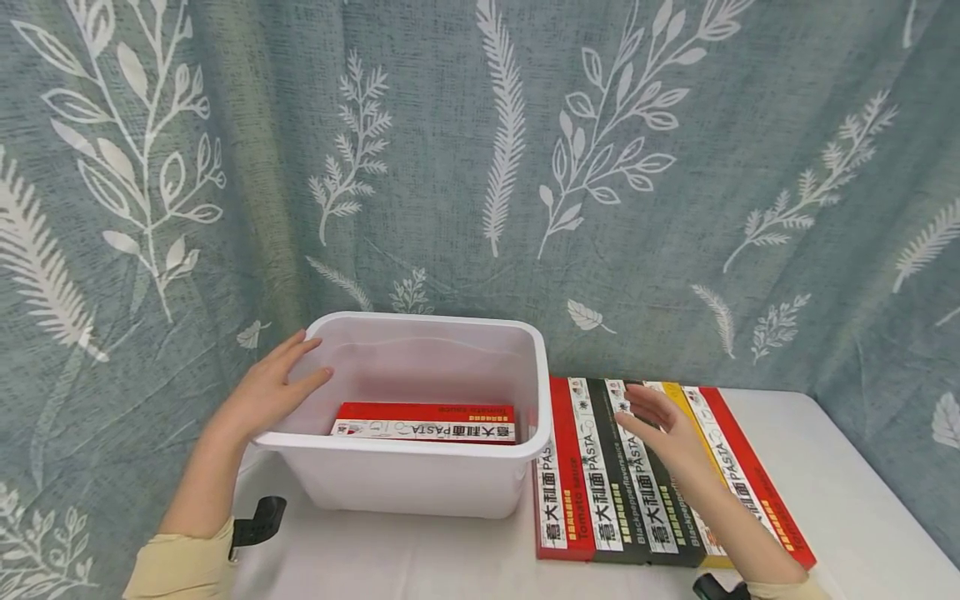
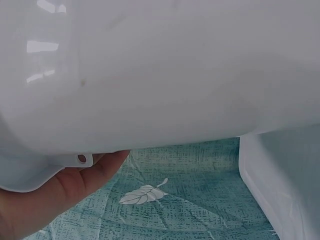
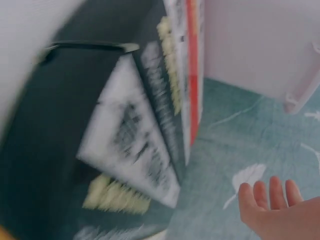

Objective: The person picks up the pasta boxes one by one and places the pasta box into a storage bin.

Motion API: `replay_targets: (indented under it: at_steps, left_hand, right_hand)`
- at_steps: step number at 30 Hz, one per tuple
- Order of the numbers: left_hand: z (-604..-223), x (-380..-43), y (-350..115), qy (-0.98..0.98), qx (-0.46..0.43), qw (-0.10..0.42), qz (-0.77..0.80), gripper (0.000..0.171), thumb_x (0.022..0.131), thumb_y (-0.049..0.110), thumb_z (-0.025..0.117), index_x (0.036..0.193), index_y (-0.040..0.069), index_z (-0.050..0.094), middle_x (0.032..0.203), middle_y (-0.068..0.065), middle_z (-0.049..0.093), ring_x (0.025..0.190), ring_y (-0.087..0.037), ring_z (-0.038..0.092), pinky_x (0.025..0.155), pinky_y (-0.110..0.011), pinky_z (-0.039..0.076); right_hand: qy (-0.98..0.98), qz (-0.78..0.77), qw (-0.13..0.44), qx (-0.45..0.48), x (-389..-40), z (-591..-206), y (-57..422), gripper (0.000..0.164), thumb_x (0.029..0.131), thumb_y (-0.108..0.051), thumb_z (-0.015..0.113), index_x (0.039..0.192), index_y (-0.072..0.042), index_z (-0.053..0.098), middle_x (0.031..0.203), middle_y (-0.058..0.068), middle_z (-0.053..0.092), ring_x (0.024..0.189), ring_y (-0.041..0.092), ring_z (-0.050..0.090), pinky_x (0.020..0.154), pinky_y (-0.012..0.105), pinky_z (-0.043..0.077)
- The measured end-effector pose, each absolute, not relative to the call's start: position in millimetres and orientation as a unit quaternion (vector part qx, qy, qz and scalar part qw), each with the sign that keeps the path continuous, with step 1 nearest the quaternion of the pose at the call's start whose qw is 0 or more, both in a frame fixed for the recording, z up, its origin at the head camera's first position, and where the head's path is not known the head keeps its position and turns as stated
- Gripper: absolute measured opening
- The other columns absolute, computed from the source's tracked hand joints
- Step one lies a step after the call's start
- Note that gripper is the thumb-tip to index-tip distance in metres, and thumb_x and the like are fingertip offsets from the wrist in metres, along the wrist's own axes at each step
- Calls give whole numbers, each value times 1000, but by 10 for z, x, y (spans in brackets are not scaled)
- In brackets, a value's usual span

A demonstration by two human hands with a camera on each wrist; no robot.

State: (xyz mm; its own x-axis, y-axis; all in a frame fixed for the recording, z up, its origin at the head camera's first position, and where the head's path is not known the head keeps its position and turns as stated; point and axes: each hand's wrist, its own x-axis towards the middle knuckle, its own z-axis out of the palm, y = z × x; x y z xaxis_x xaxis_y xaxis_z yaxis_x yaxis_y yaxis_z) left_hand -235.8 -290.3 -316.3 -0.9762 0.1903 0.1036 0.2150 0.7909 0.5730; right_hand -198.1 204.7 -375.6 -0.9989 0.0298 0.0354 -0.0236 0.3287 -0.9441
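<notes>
A white plastic bin (image 1: 408,483) stands left of centre, with a red and white pasta box (image 1: 427,429) lying inside it. My left hand (image 1: 262,392) rests at the bin's left rim, fingers fairly straight and thumb over the inside. In the left wrist view, the left hand (image 2: 75,185) shows partly behind the rim's small tab. My right hand (image 1: 671,437) hovers over a row of pasta boxes (image 1: 596,500), fingers loosely bent and holding nothing. Seen from the right wrist, the right hand (image 3: 275,210) is apart from a black pasta box (image 3: 45,125).
The row right of the bin has several boxes side by side in red, black and yellow. They lie on a white-covered table (image 1: 847,450). A blue-green curtain with white leaf prints (image 1: 465,167) hangs right behind the bin and boxes.
</notes>
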Motion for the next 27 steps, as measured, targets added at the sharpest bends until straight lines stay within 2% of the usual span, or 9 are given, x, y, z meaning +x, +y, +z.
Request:
replay_targets:
  at_steps: [4, 5, 9, 11, 13, 15, 19, 27]
  left_hand:
    - [-3174, -2364, -2915, -947, -111, 25, -301, 71, 100, 41, 52, 149, -5, 32, 157, -29, 14, 138, -56, 17, 103, -73, 19]
    - [-3174, -2365, -2918, -947, -113, 27, -300, 70, 100, 41, 52, 148, -5, 32, 157, -29, 14, 138, -56, 17, 103, -73, 19]
    - [-3172, -2369, -2927, -947, -115, 30, -298, 70, 99, 41, 52, 148, -6, 34, 157, -29, 15, 138, -56, 17, 103, -72, 18]
    - [-3169, -2368, -2926, -947, -114, 29, -299, 70, 99, 41, 52, 148, -6, 34, 157, -29, 15, 138, -57, 17, 103, -73, 18]
    - [-3168, -2365, -2923, -946, -112, 25, -302, 70, 99, 41, 52, 148, -5, 34, 157, -29, 14, 138, -57, 16, 103, -74, 18]
    - [-3169, -2363, -2919, -946, -111, 23, -303, 70, 99, 41, 52, 148, -5, 33, 157, -29, 14, 138, -57, 16, 102, -74, 17]
    - [-3175, -2359, -2913, -947, -109, 21, -302, 69, 100, 41, 52, 148, -5, 34, 157, -28, 14, 138, -57, 15, 102, -75, 17]
    - [-3178, -2362, -2899, -947, -107, 21, -301, 69, 100, 41, 52, 148, -5, 35, 157, -28, 14, 138, -56, 16, 102, -74, 18]
  right_hand:
    - [-828, 560, 14, -17, -1867, -3784, 2217, 71, 92, -37, 68, 149, -10, 36, 148, 13, 42, 134, 29, 39, 106, 54, 34]
    - [-834, 552, 15, -24, -1840, -3790, 2261, 72, 92, -39, 69, 149, -10, 36, 148, 13, 42, 134, 29, 39, 105, 52, 36]
    - [-847, 528, 11, -59, -1753, -3810, 2433, 75, 91, -42, 68, 150, -11, 34, 148, 12, 42, 133, 26, 40, 98, 32, 43]
    - [-852, 518, 4, -75, -1720, -3826, 2515, 78, 91, -43, 68, 152, -10, 32, 149, 14, 40, 134, 28, 39, 97, 31, 42]
    - [-856, 509, -5, -91, -1690, -3843, 2590, 82, 91, -45, 67, 153, -8, 29, 151, 16, 37, 136, 31, 36, 102, 36, 40]
    - [-863, 495, -12, -96, -1662, -3858, 2662, 84, 91, -46, 67, 154, -7, 26, 153, 18, 34, 137, 35, 34, 107, 48, 35]
    - [-885, 454, -26, -101, -1608, -3861, 2791, 89, 91, -48, 66, 154, -5, 21, 153, 24, 28, 138, 42, 29, 107, 62, 27]
    - [-926, 368, -43, -77, -1519, -3886, 3062, 98, 88, -50, 68, 153, 1, 14, 149, 34, 24, 132, 51, 27, 100, 70, 30]
